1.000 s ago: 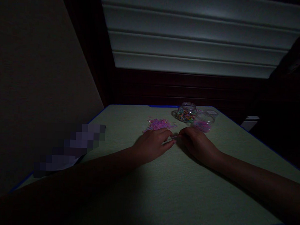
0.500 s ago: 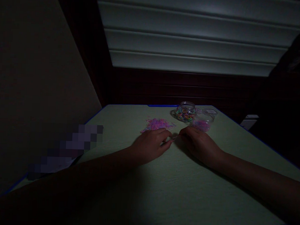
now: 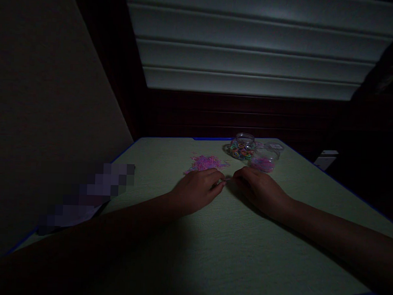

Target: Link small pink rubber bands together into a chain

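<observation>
My left hand (image 3: 198, 190) is closed in a pinch just in front of a loose pile of pink and purple small rubber bands (image 3: 206, 162). My right hand (image 3: 262, 190) faces it from the right, its fingertips also pinched together. A thin, pale rubber band (image 3: 228, 179) spans the small gap between both sets of fingertips. Its ends are hidden by the fingers, and the dim light blurs its detail. Behind my right hand stands a clear jar (image 3: 269, 155) with pink bands at its bottom.
A second clear jar (image 3: 242, 149) of multicoloured bands stands at the back, with a clear lid (image 3: 275, 146) to its right. A blurred-out flat object (image 3: 94, 200) lies along the left edge of the pale green, blue-edged table (image 3: 231, 252). A wall rises on the left.
The fingers of my left hand have drawn closer together, and the band now looks like a narrower, straighter strand. My right fingertips have shifted slightly left. The jars and pile stay put.
</observation>
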Available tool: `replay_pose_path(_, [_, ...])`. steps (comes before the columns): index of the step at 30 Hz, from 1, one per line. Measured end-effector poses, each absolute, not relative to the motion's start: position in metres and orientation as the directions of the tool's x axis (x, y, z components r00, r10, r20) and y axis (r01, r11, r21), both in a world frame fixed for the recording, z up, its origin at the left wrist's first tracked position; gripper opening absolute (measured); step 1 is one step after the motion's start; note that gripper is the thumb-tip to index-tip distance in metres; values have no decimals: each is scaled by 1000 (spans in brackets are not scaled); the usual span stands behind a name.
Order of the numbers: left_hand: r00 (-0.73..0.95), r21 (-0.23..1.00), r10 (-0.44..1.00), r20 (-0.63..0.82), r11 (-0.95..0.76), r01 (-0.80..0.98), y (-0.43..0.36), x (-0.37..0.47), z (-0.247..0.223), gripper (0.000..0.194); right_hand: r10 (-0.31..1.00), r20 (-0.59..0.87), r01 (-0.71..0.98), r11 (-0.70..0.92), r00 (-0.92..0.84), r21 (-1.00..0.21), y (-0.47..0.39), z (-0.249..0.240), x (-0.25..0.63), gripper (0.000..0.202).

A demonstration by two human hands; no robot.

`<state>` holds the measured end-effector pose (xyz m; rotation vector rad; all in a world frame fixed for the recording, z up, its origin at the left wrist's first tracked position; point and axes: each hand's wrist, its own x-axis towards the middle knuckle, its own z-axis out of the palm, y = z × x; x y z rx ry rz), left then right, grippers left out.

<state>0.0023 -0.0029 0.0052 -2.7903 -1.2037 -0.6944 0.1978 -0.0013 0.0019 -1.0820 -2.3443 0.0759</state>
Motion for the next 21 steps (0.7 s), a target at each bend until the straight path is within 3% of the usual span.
replay_pose_path(16, [614, 142, 682, 398, -707, 693, -2, 1, 5, 23, 722, 441, 702, 668, -533, -247, -3, 3, 197, 16])
replay_pose_path(21, [616, 135, 683, 391, -705, 696, -2, 1, 4, 22, 730, 438, 682, 668, -524, -298, -4, 3, 198, 16])
